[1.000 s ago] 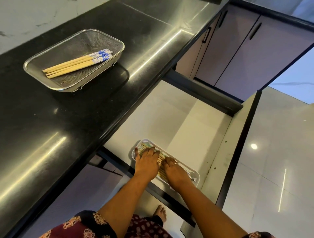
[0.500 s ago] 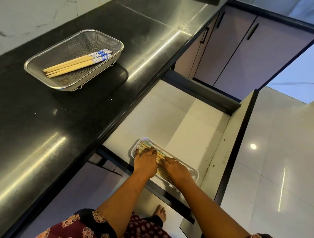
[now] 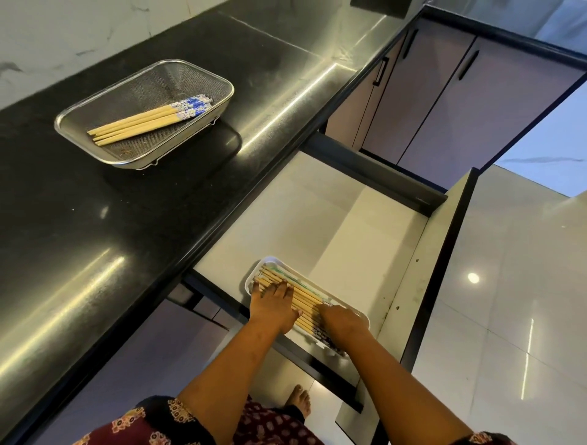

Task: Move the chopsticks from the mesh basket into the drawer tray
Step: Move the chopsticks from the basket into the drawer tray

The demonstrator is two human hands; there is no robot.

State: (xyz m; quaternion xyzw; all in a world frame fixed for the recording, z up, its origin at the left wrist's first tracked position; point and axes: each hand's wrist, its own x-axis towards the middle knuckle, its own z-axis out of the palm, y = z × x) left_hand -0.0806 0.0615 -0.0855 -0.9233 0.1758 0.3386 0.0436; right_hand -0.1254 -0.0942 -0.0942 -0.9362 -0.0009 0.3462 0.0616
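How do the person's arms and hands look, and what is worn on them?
Both forearms are bare; the left hand and right hand wear no gloves, and no watch or bracelet shows. The left sleeve and right sleeve are dark with orange-cream printed motifs.

The left hand lies flat over the middle of the chopsticks in the tray, and the right hand hides their patterned ends, so we cannot count them. Of the tray we see mostly the far rim; its near corner goes under the right forearm. The chopsticks in the basket seem to number five, though their blue ends overlap. Dark specks on the floor of the mesh basket are too small to name. A dark object is cut off by the top edge (only its underside shows). The patterned garment runs off the bottom edge.
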